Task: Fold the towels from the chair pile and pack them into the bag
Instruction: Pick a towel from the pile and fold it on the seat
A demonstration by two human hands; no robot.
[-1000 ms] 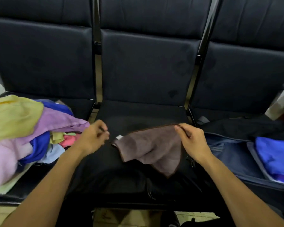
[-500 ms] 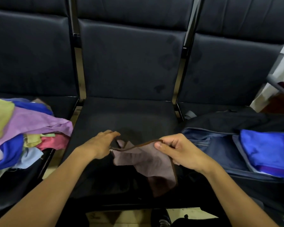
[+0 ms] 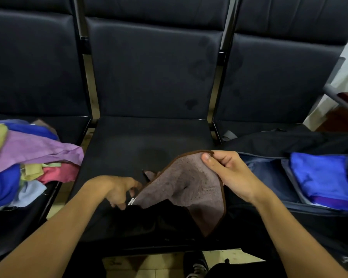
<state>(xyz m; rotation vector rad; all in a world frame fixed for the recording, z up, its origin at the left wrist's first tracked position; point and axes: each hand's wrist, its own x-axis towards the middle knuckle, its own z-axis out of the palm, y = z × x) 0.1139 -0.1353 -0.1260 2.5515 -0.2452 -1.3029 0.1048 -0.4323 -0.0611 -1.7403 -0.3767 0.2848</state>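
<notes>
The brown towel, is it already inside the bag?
No, both hands hold the brown towel above the middle seat, beside the bag.

Dim indoor light, dark seats swallowing detail, brighter wall at the right edge, wide-angle bending at the edges, slight softness throughout, no glare

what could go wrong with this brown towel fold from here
1. The brown towel hangs only from corner pinches by the right hand and left hand; either could slip.
2. Its loose lower corner droops past the seat edge and may fold crooked.
</notes>
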